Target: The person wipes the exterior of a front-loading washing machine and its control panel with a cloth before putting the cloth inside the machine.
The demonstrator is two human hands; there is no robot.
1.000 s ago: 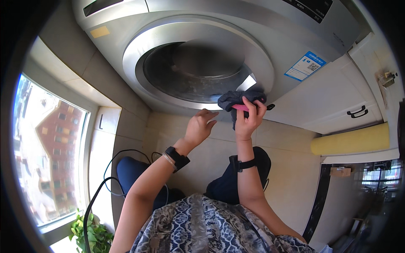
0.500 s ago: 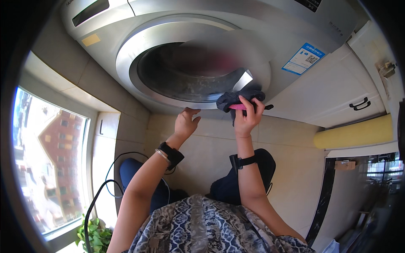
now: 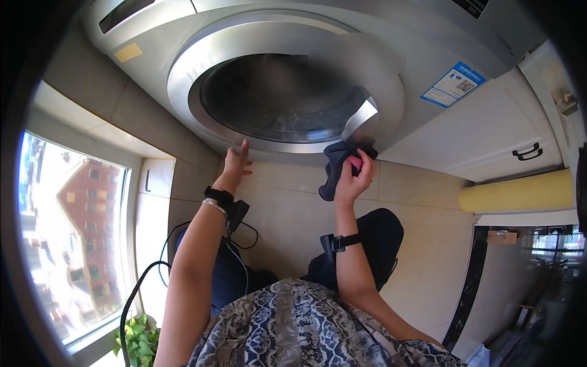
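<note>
A front-loading washing machine (image 3: 391,116) in silver-grey stands before me, its round glass door (image 3: 287,101) framed by a broad metallic ring (image 3: 183,82). My right hand (image 3: 356,180) is closed around a crumpled dark grey cloth (image 3: 333,174), held at the lower right of the ring. Something pink (image 3: 354,162) shows between those fingers; its kind is hidden. Just below the ring's lower left edge is my left hand (image 3: 235,165), empty, fingers apart. Whether its fingertip touches the ring I cannot tell. A blurred patch covers the upper right of the door.
White cabinet doors (image 3: 495,131) with black handles stand at the right, above a yellow roll (image 3: 520,191). On the left are a bright window (image 3: 73,232) and a green plant (image 3: 139,342). Black cables (image 3: 128,300) run beside my left arm. Light tiles (image 3: 287,202) cover the floor.
My left hand has moved left along the ring's lower edge, and its fingers have spread. The cloth in my right hand has shifted and hangs lower at the left.
</note>
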